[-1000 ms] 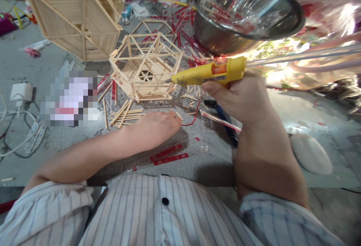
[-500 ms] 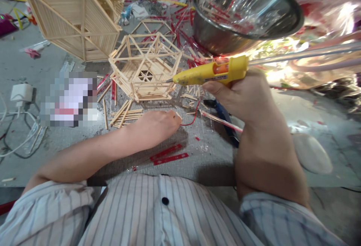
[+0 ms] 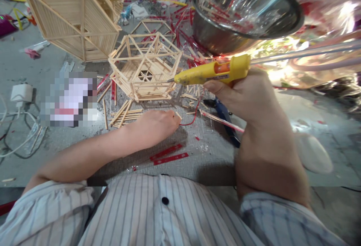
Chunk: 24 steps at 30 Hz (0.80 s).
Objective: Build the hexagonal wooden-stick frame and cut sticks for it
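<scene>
My right hand (image 3: 242, 95) grips a yellow glue gun (image 3: 211, 72), its nozzle pointing left at the right side of a small hexagonal basket of wooden sticks (image 3: 145, 67). A clear glue stick (image 3: 304, 52) juts from the gun's back. My left hand (image 3: 156, 124) rests on the grey floor in front of the basket, fingers pinched on a short wooden stick piece (image 3: 178, 115). A pile of loose sticks (image 3: 124, 113) lies just left of that hand.
A larger stick-built box (image 3: 76, 17) stands at the back left. A steel bowl (image 3: 245, 9) with red and pale sticks sits at the back right. Blue-handled pliers (image 3: 224, 116), red strips (image 3: 169, 155), a white charger (image 3: 21, 92) and cables lie around.
The glue gun and my right hand have drifted slightly right and up. My left hand has hardly moved.
</scene>
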Each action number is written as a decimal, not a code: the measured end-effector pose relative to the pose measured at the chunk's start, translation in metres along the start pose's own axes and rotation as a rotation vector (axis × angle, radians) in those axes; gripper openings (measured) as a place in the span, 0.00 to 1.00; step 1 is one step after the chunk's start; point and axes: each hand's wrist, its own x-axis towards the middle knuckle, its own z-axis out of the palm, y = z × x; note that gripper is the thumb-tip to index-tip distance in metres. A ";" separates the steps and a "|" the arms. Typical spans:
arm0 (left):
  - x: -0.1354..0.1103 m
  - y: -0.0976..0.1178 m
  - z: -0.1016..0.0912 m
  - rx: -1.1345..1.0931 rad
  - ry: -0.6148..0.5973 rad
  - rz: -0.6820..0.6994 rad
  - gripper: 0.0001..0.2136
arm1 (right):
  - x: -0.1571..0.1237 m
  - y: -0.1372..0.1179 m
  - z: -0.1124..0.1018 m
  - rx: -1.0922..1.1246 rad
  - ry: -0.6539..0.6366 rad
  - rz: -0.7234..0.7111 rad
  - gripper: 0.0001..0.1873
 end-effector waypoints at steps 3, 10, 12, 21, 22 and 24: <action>0.000 0.000 -0.002 -0.012 -0.029 -0.006 0.09 | 0.001 -0.002 0.000 -0.027 0.004 0.016 0.42; -0.001 0.000 -0.004 -0.024 -0.047 -0.011 0.09 | 0.000 -0.002 -0.001 -0.054 0.026 -0.002 0.39; -0.001 0.000 -0.004 -0.021 -0.054 -0.012 0.09 | -0.001 -0.001 -0.002 -0.064 0.037 -0.018 0.38; 0.000 0.000 -0.006 -0.001 -0.068 -0.024 0.10 | -0.003 -0.001 -0.004 -0.007 0.010 -0.031 0.27; 0.000 0.000 -0.006 0.001 -0.059 -0.024 0.11 | -0.003 -0.002 -0.004 -0.010 0.015 -0.025 0.28; -0.001 -0.002 -0.007 0.006 -0.034 -0.022 0.11 | -0.003 -0.004 -0.005 -0.021 0.017 -0.007 0.31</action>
